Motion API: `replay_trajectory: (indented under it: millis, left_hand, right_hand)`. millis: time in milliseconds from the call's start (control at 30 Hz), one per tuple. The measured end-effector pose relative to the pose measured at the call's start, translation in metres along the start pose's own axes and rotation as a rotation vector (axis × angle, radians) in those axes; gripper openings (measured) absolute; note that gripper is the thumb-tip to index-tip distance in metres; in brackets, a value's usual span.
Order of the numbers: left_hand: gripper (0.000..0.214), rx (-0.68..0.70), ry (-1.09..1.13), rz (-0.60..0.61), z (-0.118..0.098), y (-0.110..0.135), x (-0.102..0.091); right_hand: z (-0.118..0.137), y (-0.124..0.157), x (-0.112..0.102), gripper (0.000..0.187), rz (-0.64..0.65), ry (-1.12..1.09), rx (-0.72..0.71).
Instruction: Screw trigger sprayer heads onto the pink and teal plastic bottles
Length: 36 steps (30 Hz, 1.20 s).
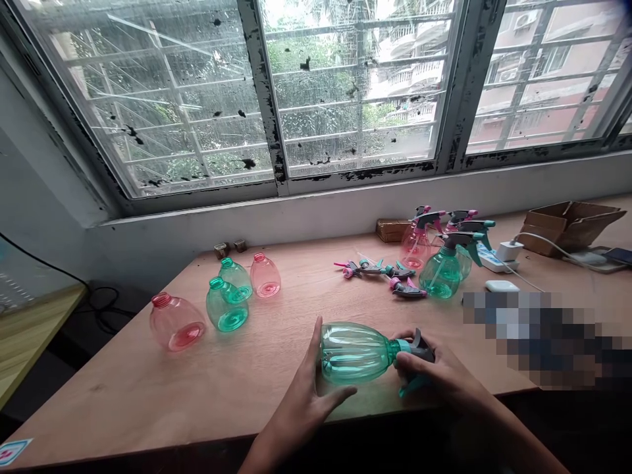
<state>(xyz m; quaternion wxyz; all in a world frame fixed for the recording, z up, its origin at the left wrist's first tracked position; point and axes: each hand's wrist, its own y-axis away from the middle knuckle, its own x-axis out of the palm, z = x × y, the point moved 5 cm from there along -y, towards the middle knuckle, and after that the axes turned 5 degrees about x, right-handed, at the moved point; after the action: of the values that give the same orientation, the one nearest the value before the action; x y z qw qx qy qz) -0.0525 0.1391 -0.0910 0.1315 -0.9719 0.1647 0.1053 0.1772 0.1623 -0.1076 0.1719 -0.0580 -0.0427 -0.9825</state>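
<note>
Green bottle point(355, 353) is lying sideways in front of the person, over the near edge of the table point(123, 401), neck pointing right. Right hand point(437, 368) is grasping the gray-and-teal spray head point(419, 347), which is sitting at the bottle's neck; whether it is threaded tight, cannot tell. Left hand point(309, 388) is spreading fingers and thumb around the base, cupping loosely, not clenching. Progress looks partway: at the right rear, a cluster of pink and green bottles point(441, 274) is standing with heads on, apparently done, some overlapping so not counting exactly. At left, four are standing headless: a red bottle point(178, 322), two green ones point(227, 306) and a smaller pink one point(265, 276), seemingly waiting. Several loose spray heads point(409, 289) are lying mid-table beside the headed group, apparently unused.
</note>
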Motion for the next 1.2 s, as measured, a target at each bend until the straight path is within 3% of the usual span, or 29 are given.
replay_trajectory:
  millis: [167,300,733,967,1200]
  left_hand:
    - [0.116,-0.054,-0.014,-0.004,0.003,0.003,-0.001]
    - [0.100,-0.089,-0.013,-0.005,0.006,0.005,-0.003]
    - [0.113,-0.088,-0.038,0.007,-0.004,0.003,0.000]
    - [0.095,-0.080,-0.019,-0.010,0.002,0.004,-0.002]
    - [0.102,-0.045,-0.042,0.015,-0.005,0.004,0.000]
  right_hand:
    - [0.000,0.001,0.001,0.040,0.002,0.021,0.005]
    - [0.000,0.000,0.000,0.041,0.000,0.026,0.004]
    - [0.000,0.000,0.001,0.041,-0.026,0.002,0.002]
    - [-0.003,-0.003,-0.001,0.045,-0.032,-0.014,-0.002]
    - [-0.005,-0.004,-0.003,0.048,-0.079,-0.001,-0.004]
